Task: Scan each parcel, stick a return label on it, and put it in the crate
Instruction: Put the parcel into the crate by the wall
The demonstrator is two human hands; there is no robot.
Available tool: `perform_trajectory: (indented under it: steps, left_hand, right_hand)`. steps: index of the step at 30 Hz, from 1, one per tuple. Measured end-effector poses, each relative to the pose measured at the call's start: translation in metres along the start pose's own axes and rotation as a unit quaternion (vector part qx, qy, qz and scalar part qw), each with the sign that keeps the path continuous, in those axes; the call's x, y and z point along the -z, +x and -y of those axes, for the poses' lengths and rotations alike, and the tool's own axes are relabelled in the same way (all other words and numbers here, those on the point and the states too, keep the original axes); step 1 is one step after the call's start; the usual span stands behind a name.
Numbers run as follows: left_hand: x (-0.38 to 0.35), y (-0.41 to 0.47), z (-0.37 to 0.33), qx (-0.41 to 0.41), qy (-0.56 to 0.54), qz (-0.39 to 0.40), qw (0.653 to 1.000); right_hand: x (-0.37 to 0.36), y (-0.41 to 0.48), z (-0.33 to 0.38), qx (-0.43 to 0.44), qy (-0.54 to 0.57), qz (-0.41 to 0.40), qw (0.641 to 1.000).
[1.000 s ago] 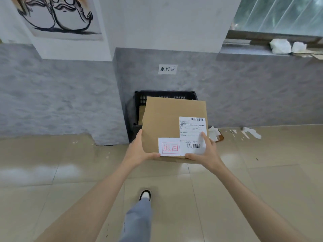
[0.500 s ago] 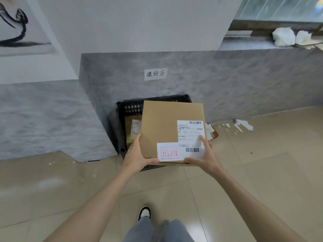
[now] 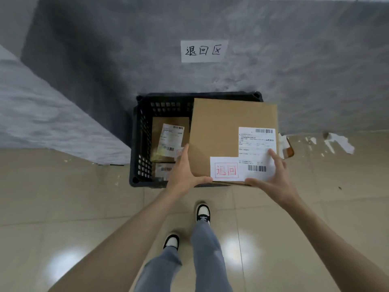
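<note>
Beige glossy floor tiles meet a grey mottled wall, and a black slotted crate stands on the floor against that wall. A flat brown cardboard parcel is held level over the right part of the crate, hiding that side of it; whether it touches the rim cannot be told. On the parcel's top, at the corner nearest the person, sit a white return label with red stamped characters and, touching it, a larger shipping label with barcodes. The left hand grips the parcel's near left corner, thumb on top. The right hand grips the near right corner, fingers spread over the shipping label. Inside the crate, on its left side, lie two smaller labelled parcels. Above the crate a white paper sign with handwritten characters is stuck to the wall. Right of the crate, torn white paper scraps lie on the floor. In front of the crate are the person's black-and-white shoes.
</note>
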State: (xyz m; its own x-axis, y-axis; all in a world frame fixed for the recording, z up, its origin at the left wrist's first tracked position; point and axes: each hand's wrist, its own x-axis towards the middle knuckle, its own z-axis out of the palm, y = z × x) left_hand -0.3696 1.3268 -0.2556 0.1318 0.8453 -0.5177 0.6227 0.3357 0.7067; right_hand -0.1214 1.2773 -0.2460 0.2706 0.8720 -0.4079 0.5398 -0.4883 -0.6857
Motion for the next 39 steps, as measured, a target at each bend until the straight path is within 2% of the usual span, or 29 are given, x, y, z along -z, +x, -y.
perform_trajectory:
  steps: [8, 20, 24, 28, 34, 39]
  left_hand:
    - [-0.061, 0.092, 0.024, 0.077, -0.036, -0.01, 0.996]
    - [-0.106, 0.169, 0.081, 0.137, -0.032, -0.031, 0.99]
    - [-0.115, 0.18, 0.089, 0.128, 0.006, -0.06, 0.99]
    - [-0.117, 0.184, 0.092, 0.124, 0.064, -0.057, 0.989]
    - [-0.107, 0.175, 0.069, 0.131, 0.17, -0.025, 0.976]
    - [-0.074, 0.145, 0.032, 0.062, 0.202, -0.022, 0.977]
  right_hand:
    - [-0.013, 0.106, -0.045, 0.03, -0.061, 0.035, 0.997]
    - [-0.075, 0.185, -0.101, 0.002, -0.041, 0.081, 0.996]
    - [-0.087, 0.202, -0.113, -0.017, -0.025, 0.082, 0.996]
    - [-0.088, 0.206, -0.118, -0.032, -0.048, 0.078, 0.995]
    - [-0.086, 0.194, -0.089, -0.052, -0.18, 0.084, 0.979]
    - [-0.069, 0.157, -0.051, -0.031, -0.185, 0.066, 0.98]
